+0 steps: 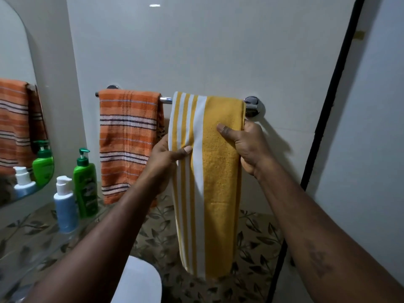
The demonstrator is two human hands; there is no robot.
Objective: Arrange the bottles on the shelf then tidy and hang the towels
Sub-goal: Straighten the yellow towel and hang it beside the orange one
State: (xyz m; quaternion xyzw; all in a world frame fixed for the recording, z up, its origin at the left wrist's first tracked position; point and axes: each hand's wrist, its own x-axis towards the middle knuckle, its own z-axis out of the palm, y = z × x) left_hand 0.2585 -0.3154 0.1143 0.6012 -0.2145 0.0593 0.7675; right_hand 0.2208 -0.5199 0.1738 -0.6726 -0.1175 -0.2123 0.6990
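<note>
Left hand [168, 157] pinches the striped edge of a yellow terry towel with white stripes [215, 171], thumb pressed flat on the front of the cloth and the other fingers curled out of sight behind it, so the grip is closed on the fabric's left border. Further left, an arched wall mirror [15, 62] reflects part of the scene. Below it a clear glass shelf [32, 235] carries a pale blue plastic bottle with a white flip cap [65, 205] and, just behind and beside it, a green plastic pump bottle [85, 182], both upright. On the chrome wall-mounted towel bar [165, 99], an orange woven towel with dark and white bands [129, 143] hangs folded over the left part. The yellow towel drapes over the right part of the same bar, near the orange one but with a short bare stretch of bar between them, and hangs straight down. Right hand [244, 145] grips the yellow towel's right edge just below the bar's round chrome mount, thumb lying across the front of the plain yellow area, fingers wrapped around behind. A black vertical strip [328, 119] runs down the wall at far right.
</note>
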